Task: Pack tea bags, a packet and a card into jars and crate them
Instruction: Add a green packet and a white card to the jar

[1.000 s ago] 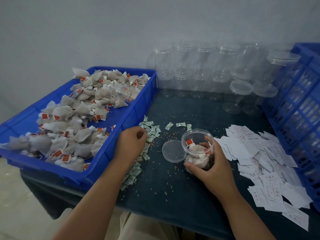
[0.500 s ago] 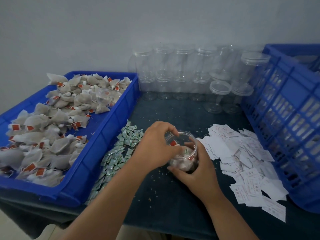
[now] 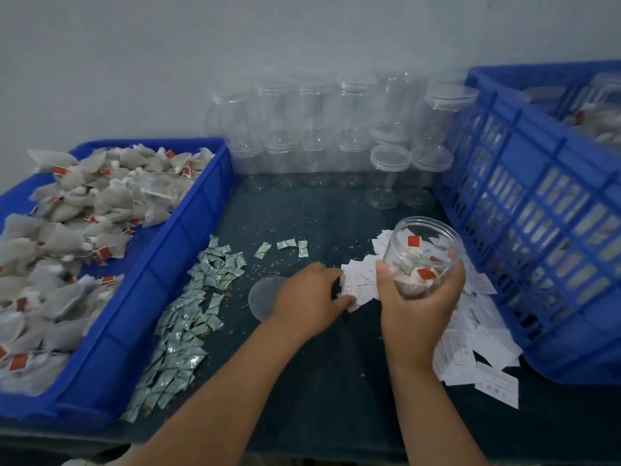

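We note the right hand [image 3: 420, 306] gripping the open jar [image 3: 424, 245], tilted over the cards [image 3: 470, 348] beside the blue crate [image 3: 537, 230], with tea bags [image 3: 414, 262] inside. The left hand [image 3: 312, 294] has its fingertips on the pile's edge; we cannot tell whether it pinches a card. The lid [image 3: 263, 295] lies on the worktop [image 3: 336, 381], partly hidden by that hand.
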